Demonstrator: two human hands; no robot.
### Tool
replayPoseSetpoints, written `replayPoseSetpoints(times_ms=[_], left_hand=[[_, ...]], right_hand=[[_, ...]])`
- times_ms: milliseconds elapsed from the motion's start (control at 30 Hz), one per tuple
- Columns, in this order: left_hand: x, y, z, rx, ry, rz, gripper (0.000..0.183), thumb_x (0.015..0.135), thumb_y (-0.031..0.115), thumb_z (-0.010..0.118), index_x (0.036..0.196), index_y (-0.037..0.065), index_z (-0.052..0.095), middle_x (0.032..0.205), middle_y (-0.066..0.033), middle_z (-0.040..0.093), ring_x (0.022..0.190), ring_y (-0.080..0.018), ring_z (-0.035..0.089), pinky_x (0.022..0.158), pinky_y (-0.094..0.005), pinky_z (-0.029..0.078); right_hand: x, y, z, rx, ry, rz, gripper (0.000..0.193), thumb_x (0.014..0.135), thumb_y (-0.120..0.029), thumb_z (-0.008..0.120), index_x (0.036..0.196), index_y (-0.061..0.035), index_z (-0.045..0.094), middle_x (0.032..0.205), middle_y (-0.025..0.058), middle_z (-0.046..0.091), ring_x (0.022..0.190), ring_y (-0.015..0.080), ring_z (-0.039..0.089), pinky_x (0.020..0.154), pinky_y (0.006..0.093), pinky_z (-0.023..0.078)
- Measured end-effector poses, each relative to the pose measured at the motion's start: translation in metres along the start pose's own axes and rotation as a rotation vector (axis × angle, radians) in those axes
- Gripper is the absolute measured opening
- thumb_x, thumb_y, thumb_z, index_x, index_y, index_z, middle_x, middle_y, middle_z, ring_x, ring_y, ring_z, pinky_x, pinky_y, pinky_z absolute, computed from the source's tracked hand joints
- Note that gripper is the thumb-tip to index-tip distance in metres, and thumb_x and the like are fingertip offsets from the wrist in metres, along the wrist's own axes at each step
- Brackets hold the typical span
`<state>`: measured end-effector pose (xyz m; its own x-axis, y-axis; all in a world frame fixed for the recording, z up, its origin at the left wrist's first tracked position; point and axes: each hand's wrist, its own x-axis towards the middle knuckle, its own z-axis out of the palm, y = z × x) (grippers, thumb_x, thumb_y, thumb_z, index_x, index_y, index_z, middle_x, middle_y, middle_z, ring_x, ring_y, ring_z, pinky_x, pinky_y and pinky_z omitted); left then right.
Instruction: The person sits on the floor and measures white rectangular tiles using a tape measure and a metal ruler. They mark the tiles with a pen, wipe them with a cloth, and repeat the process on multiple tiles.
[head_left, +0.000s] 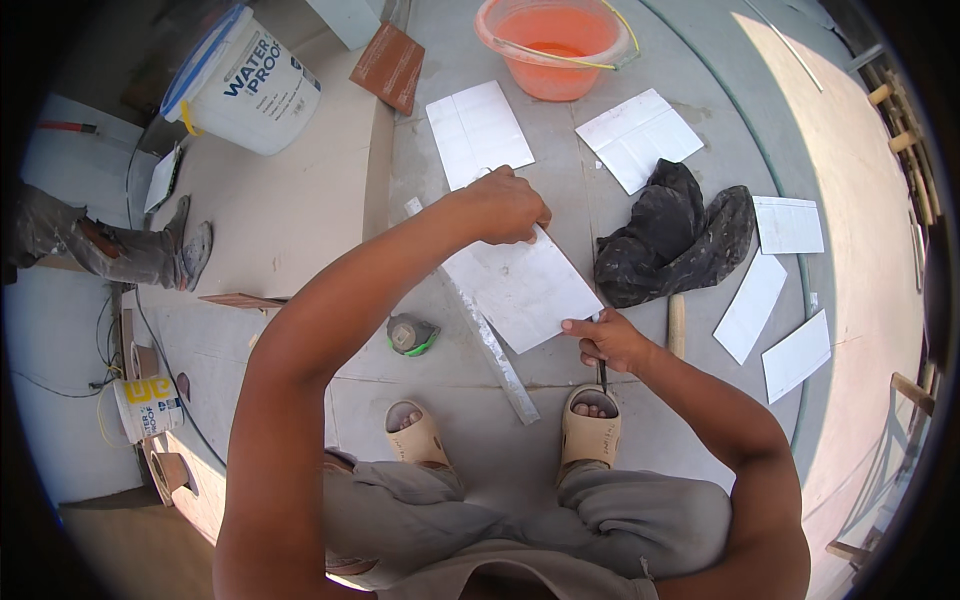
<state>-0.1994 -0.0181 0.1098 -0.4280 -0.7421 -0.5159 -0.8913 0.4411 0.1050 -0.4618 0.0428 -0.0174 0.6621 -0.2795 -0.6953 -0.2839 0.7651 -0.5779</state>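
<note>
A white tile (525, 285) is held tilted above the floor between my two hands. My left hand (507, 207) is closed on its far edge. At its near right corner my right hand (612, 341) grips it, thumb on top; a thin dark stick-like tool (602, 376) pokes out below those fingers, its kind unclear. A pale metal straight bar (508, 375) lies slantwise on the floor, partly under the tile. Left of the bar sits a green and grey tape measure (412, 336). A wooden handle (677, 325) lies right of my right hand, its far end hidden by a crumpled black bag (675, 240).
More white tiles (480, 130) lie ahead and to the right. An orange bucket (552, 50) of reddish liquid stands at the far side. A white bucket (250, 85) rests on a raised step (300, 180), where another person's leg (120, 245) shows. A hose (745, 120) curves along the right.
</note>
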Motion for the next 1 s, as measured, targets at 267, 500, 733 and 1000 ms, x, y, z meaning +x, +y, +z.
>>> replayPoseSetpoints(times_ms=[267, 500, 733, 1000], left_hand=[[0.098, 0.008, 0.056, 0.019, -0.114, -0.024, 0.036, 0.085, 0.018, 0.067, 0.121, 0.015, 0.072, 0.128, -0.0117, 0.064, 0.128, -0.0282, 0.054, 0.123, -0.0517, 0.022], [0.066, -0.003, 0.110, -0.050, 0.317, -0.076, 0.046, 0.089, 0.019, 0.068, 0.133, 0.012, 0.062, 0.138, -0.0112, 0.053, 0.135, -0.0297, 0.047, 0.123, -0.0469, 0.024], [-0.040, -0.030, 0.125, -0.215, 0.151, -0.463, 0.048, 0.089, 0.027, 0.068, 0.129, 0.003, 0.056, 0.136, -0.0189, 0.054, 0.124, -0.0332, 0.056, 0.105, -0.0451, 0.045], [-0.098, -0.038, 0.226, -1.082, 0.000, -0.714, 0.044, 0.096, 0.036, 0.065, 0.118, -0.002, 0.059, 0.104, -0.0142, 0.068, 0.090, -0.0254, 0.069, 0.081, -0.0373, 0.057]], right_hand=[[0.021, 0.041, -0.011, 0.393, 0.057, 0.116, 0.031, 0.095, -0.028, 0.073, 0.109, -0.0059, 0.057, 0.108, 0.0120, 0.070, 0.044, 0.0083, 0.032, 0.057, 0.0311, 0.043], [-0.028, 0.023, -0.051, -0.035, 0.162, 0.083, 0.027, 0.090, -0.026, 0.074, 0.102, -0.0028, 0.068, 0.097, 0.0138, 0.072, 0.053, 0.0086, 0.045, 0.052, 0.0308, 0.045], [-0.066, -0.039, -0.155, -1.310, 1.142, -0.431, 0.036, 0.083, -0.014, 0.073, 0.118, -0.0038, 0.067, 0.113, 0.0251, 0.066, 0.105, 0.0422, 0.066, 0.088, 0.0482, 0.054], [-0.088, -0.098, -0.166, -1.203, 1.106, -0.519, 0.027, 0.088, -0.023, 0.065, 0.098, 0.0026, 0.061, 0.078, 0.0229, 0.067, 0.075, 0.0378, 0.067, 0.073, 0.0482, 0.052]])
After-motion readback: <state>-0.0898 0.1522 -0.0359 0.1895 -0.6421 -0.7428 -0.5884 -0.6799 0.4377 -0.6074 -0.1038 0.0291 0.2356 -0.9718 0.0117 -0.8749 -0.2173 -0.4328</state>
